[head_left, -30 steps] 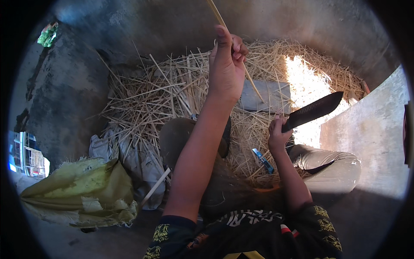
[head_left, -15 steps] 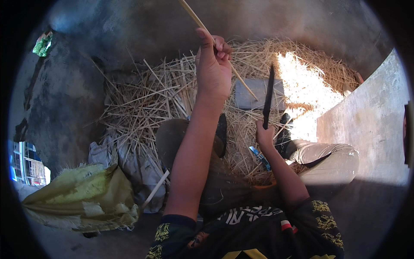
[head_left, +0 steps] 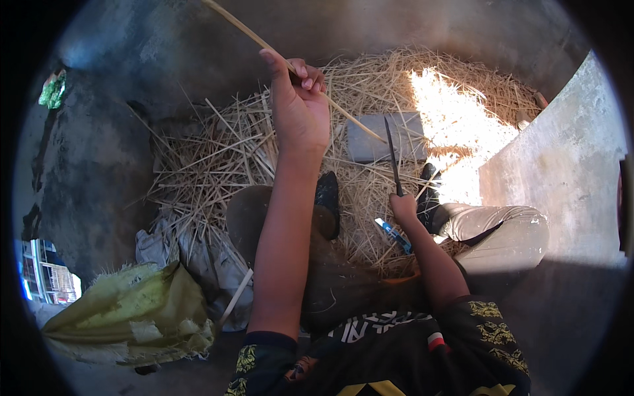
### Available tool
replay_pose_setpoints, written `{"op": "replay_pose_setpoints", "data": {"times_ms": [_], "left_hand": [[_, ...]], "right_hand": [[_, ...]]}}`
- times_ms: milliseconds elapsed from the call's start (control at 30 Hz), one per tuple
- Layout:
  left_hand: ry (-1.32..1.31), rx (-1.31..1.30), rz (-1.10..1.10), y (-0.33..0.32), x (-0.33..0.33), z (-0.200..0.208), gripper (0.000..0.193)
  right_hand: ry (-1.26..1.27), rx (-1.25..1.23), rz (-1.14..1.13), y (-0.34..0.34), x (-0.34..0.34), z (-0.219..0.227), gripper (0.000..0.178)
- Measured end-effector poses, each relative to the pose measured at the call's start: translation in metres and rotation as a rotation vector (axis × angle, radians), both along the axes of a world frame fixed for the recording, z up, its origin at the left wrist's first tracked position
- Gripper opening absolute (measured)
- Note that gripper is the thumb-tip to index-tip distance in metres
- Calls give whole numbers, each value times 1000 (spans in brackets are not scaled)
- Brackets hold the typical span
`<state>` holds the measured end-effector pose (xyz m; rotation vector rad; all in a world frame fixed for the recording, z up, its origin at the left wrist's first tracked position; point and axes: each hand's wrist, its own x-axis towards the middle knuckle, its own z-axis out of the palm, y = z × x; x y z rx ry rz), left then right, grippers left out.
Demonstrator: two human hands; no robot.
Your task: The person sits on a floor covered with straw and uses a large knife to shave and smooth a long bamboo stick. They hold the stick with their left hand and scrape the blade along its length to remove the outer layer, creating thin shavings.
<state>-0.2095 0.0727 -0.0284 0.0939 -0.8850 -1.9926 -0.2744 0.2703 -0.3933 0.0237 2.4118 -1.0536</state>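
My left hand [head_left: 300,109] is raised over the straw-like pile, its fingers closed round a long, thin, pale stick [head_left: 238,24] that looks like a bamboo strip. The stick slants from the upper left down to its lower end over a grey block [head_left: 363,143]. In my right hand [head_left: 403,208] is the handle of a long dark knife [head_left: 392,155], blade pointing away from me. The blade's tip lies close to the stick's lower end; whether they touch I cannot tell. A blue cutter-like tool [head_left: 394,235] rests on the shavings below the right hand.
Loose strips and shavings [head_left: 218,145] cover the floor up to the dark back wall [head_left: 370,26]. A frayed yellow-green sack [head_left: 132,310] lies at the lower left. On the right stands a pale wall [head_left: 561,178]. My shoes [head_left: 327,201] flank the work spot.
My left hand and the stick have shifted left in the view. The knife's blade now tilts left, its tip nearer the stick's lower end. Both hands keep their hold.
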Motion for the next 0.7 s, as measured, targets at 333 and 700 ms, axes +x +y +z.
{"op": "replay_pose_setpoints", "data": {"times_ms": [333,700], "left_hand": [[8,-124,51,-12,4,3,58],[-37,-161,33,0,5,0,60]], "right_hand": [[301,-307,-58,-27,1,121,44],[76,-49,245,-8,14,102,40]]}}
